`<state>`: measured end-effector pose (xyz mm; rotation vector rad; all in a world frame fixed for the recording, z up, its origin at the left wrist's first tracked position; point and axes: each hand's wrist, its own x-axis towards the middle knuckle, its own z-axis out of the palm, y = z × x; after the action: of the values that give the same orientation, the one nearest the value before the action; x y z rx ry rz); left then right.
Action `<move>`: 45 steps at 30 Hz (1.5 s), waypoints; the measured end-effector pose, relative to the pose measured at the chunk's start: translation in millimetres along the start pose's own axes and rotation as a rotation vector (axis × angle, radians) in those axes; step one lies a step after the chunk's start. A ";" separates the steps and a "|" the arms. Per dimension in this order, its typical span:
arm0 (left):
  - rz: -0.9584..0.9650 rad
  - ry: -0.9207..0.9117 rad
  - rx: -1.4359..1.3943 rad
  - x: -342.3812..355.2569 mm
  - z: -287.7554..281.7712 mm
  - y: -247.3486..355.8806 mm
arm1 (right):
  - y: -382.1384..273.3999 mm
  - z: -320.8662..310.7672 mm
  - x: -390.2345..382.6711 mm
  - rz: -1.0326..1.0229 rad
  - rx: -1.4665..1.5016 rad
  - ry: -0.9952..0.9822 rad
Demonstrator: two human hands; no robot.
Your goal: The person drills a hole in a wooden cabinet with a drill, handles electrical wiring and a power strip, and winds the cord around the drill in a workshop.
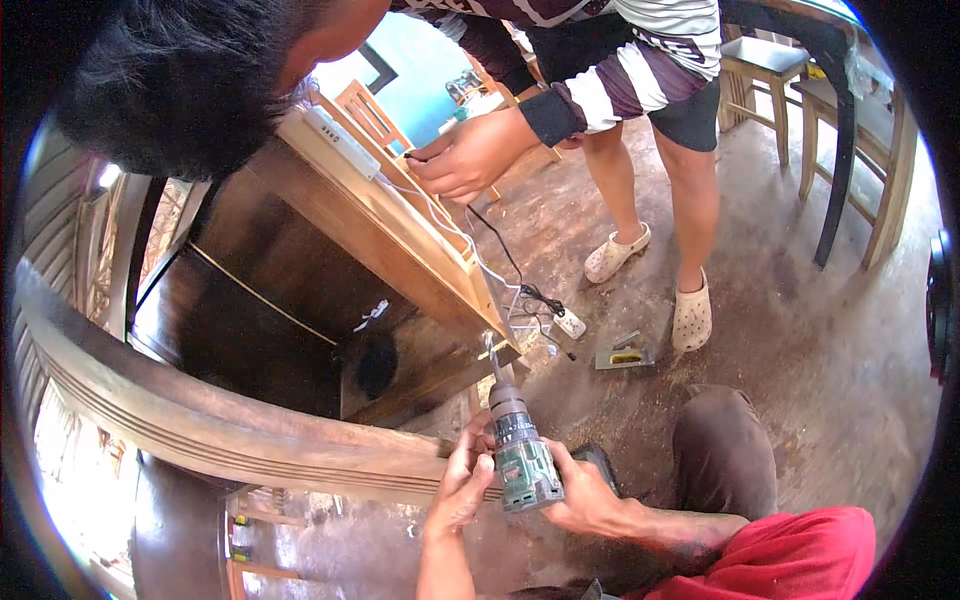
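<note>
— Floor condition?
— Bare concrete floor [820,330], dusty and stained.
— Furniture?
— Pale wooden stools [765,70] at upper right; a pale chair [365,110] before a blue wall [420,70]. Daylight enters at left.

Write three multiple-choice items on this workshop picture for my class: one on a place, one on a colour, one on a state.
1. Where does the drill point?
A. at the wooden cabinet's lower corner
B. at the floor
C. at a stool

2. What colour is the drill's body?
A. yellow
B. green
C. red

3. How is the drill held?
A. lying loose
B. in one hand
C. in both hands

Answers:
1 A: its bit meets the wooden cabinet edge.
2 B: the casing is green and grey.
3 C: the left hand and right hand both clasp it.
</note>
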<state>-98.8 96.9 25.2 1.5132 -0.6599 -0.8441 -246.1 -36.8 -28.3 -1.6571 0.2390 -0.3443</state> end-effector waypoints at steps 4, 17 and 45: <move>0.182 0.059 -0.078 4.7 8.5 -2.5 | 1.9 -0.9 2.5 -0.026 -0.025 0.013; -0.125 0.017 -0.364 9.0 47.9 12.3 | -5.7 -0.9 6.3 0.022 -0.055 0.044; -0.149 0.033 -0.630 13.1 53.4 9.2 | -20.9 -22.0 6.6 0.059 -0.242 -0.068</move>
<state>-134.4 54.5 31.8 1.0052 -0.2174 -1.0198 -248.8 -57.1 -5.0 -1.8924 0.2864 -0.2198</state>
